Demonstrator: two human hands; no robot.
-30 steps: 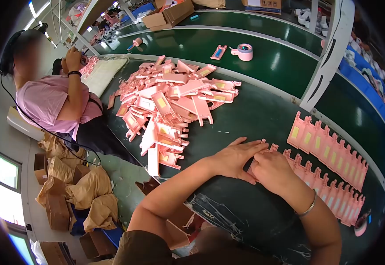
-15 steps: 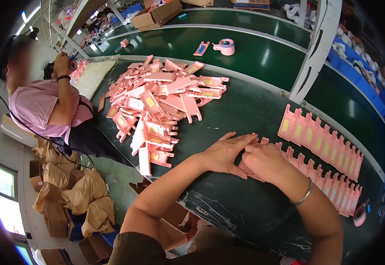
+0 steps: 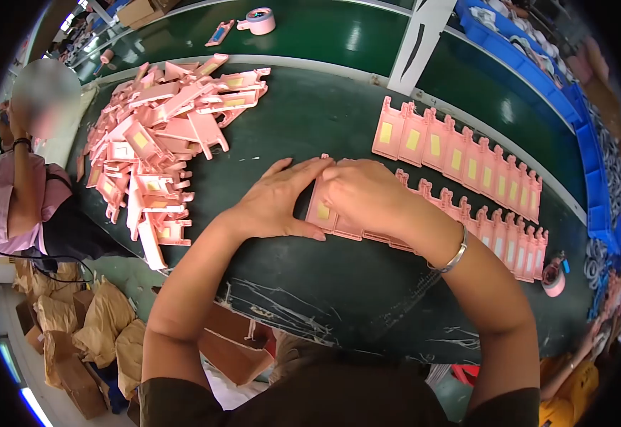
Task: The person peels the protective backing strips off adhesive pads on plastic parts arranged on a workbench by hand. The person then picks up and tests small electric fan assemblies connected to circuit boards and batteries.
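A pink plastic panel (image 3: 322, 211) with a yellow patch lies at the left end of the near row, under both hands. My left hand (image 3: 273, 201) is spread along its left side, with the index finger at its top and the thumb by its lower corner. My right hand (image 3: 359, 191) is closed in a fist over the panel; whatever its fingers hold is hidden. The near row of panels (image 3: 497, 242) runs right from under my right forearm, some with pale patches. Behind it lies a far row of panels (image 3: 456, 158) with yellow patches.
A heap of loose pink panels (image 3: 161, 128) lies to the left. A pink tape-roll-like object (image 3: 554, 277) sits at the right, with a similar one (image 3: 259, 21) on the green conveyor (image 3: 317, 35). A white post (image 3: 416, 50) stands behind. Another person (image 3: 22, 185) is at left.
The view has turned right, so the heap and rows appear farther left. My right hand has shifted slightly on the end panel, showing its yellow patch. My left hand keeps its spread pose.
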